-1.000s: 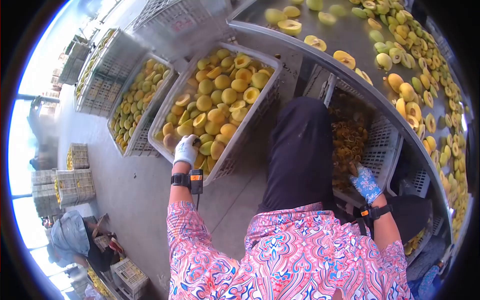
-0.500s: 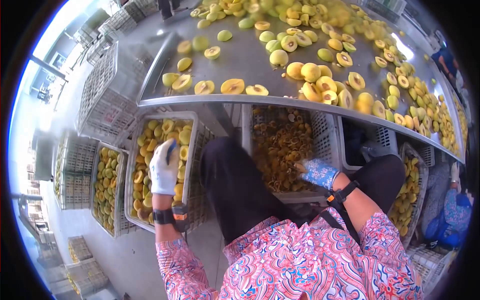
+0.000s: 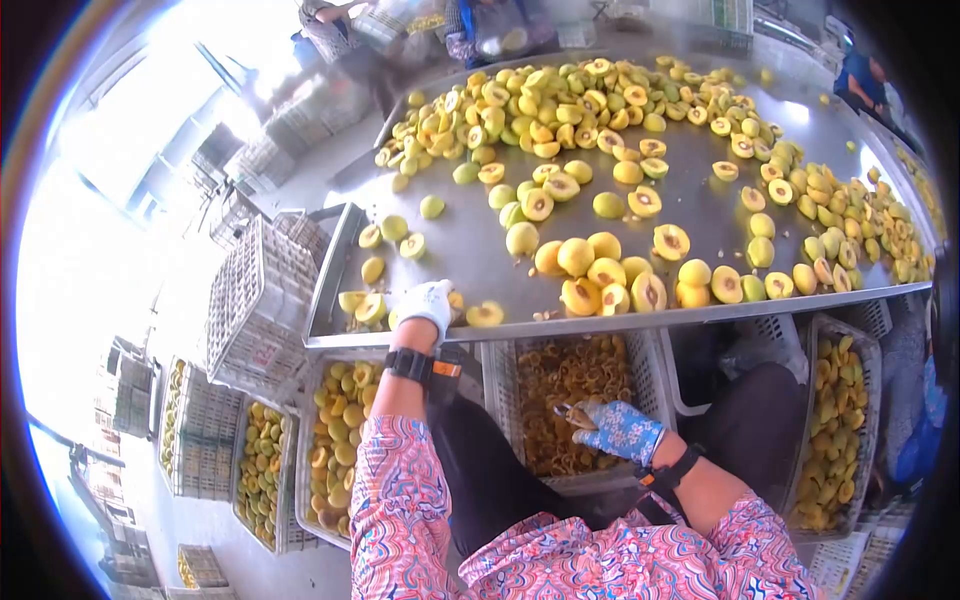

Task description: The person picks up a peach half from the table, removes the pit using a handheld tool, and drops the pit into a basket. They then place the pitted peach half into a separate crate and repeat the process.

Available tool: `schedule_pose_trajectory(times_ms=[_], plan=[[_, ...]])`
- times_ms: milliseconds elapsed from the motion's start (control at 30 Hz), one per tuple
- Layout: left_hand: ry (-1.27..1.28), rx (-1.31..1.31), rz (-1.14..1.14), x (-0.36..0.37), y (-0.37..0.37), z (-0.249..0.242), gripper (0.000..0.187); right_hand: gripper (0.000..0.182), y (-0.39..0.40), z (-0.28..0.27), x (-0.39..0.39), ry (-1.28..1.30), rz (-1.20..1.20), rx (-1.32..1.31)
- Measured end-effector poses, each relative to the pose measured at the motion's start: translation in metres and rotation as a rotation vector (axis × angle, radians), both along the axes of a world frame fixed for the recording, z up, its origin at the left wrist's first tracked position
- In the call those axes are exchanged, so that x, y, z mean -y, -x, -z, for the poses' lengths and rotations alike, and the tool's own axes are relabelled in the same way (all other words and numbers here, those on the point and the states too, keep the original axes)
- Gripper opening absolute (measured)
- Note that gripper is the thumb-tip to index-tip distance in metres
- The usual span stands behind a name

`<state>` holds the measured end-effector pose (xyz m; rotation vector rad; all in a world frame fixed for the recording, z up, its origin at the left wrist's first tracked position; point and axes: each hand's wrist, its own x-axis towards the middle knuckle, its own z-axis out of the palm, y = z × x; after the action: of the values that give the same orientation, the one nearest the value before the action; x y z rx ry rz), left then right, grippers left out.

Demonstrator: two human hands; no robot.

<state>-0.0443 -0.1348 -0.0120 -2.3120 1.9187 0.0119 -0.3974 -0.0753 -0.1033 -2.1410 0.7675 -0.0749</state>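
Note:
My left hand [image 3: 425, 305], in a white glove, is at the front edge of the metal table, its fingers bent over a yellow peach half [image 3: 456, 302]. The palm side is hidden. Another peach half [image 3: 485, 315] lies just to the right, cut side up. My right hand [image 3: 622, 432], in a blue flowered glove, is closed around a small pitting tool [image 3: 572, 415] with a curved, loop-like tip. That hand hovers over a crate [image 3: 655, 385] of brown, curled pit scraps [image 3: 570, 385] below the table edge.
Peach halves [image 3: 540, 110] are heaped across the metal table [image 3: 460, 260]. Crates of halves stand left [image 3: 345, 430] and right [image 3: 835, 430] of my legs. Stacked crates [image 3: 260, 300] rise beside the table's left corner. Other people [image 3: 495, 30] are across the table.
My left hand has moved from above the left crate up to the peach halves at the table's edge. My right hand stays over the scrap crate. The view has tilted up.

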Motion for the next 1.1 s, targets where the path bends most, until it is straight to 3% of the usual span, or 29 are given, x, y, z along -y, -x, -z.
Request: schedule_pose_trajectory(times_ms=[67, 200, 467, 567, 667, 767, 833, 900, 967, 1067, 1100], plan=[[0.056, 0.194, -0.016, -0.004, 0.004, 0.004, 0.019, 0.051, -0.001, -0.015, -0.003, 0.011, 0.024, 0.021], [0.248, 0.04, 0.161, -0.011, 0.03, -0.012, 0.02, 0.045, 0.0, -0.029, -0.003, 0.081, 0.016, 0.057], [-0.258, -0.051, 0.169, 0.026, 0.047, -0.027, 0.039, 0.044, 0.002, -0.016, -0.009, 0.049, 0.04, 0.107], [-0.245, -0.104, 0.205, 0.028, 0.045, -0.022, 0.04, 0.045, 0.004, -0.017, -0.009, 0.034, 0.063, 0.166], [-0.064, -0.187, 0.12, 0.024, 0.054, -0.023, 0.041, 0.045, 0.005, -0.028, -0.007, 0.006, 0.127, 0.112], [0.299, -0.391, 0.152, 0.005, 0.061, -0.02, 0.042, 0.042, 0.009, -0.052, -0.008, -0.059, 0.269, 0.239], [0.383, -0.666, 0.129, -0.014, 0.077, -0.027, 0.037, 0.04, 0.004, -0.05, -0.004, -0.015, 0.371, 0.468], [0.391, -1.296, 0.03, -0.03, 0.093, -0.005, 0.029, 0.039, -0.002, -0.063, -0.004, -0.129, 0.457, 0.595], [0.354, -1.417, -0.027, -0.058, 0.13, -0.021, 0.022, 0.039, -0.006, -0.098, -0.009, -0.527, 0.565, 0.576], [0.368, -1.775, -0.195, -0.087, 0.17, -0.011, 0.026, 0.037, -0.023, -0.068, -0.012, -0.284, 0.532, 0.82], [0.399, -1.875, -0.179, -0.095, 0.179, -0.006, 0.032, 0.036, -0.022, -0.066, -0.013, -0.249, 0.541, 0.788]])
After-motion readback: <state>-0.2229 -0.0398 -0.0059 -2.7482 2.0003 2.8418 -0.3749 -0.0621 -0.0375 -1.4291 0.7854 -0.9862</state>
